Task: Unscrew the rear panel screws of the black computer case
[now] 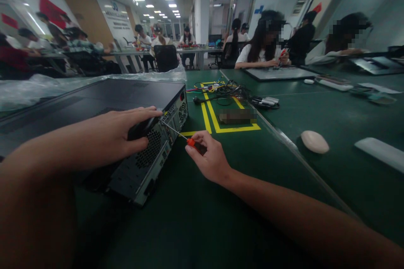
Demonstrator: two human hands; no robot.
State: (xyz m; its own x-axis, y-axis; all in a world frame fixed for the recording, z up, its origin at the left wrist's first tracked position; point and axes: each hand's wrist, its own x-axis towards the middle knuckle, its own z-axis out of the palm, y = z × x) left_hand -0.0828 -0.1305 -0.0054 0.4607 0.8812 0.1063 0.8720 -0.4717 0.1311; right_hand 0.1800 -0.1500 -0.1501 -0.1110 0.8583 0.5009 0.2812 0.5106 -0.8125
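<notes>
Now, the large black metal computer case (139, 92) lay on the green table (195, 218), left of the right hand (210, 157), its grey rear panel (150, 153) running lengthwise away from the person. The left hand (126, 127) was nearer, spread wide over its edge! The right pinched a red-handled screwdriver (190, 142), shaft slanting up-left panelward; tip contact couldn't be told. One case, one screwdriver, two hands.

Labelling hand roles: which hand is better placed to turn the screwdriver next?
Probably the right hand: it holds the screwdriver by the handle, shaft angled toward the rear panel of the computer case. The left hand is spread over the case's edge.
</notes>
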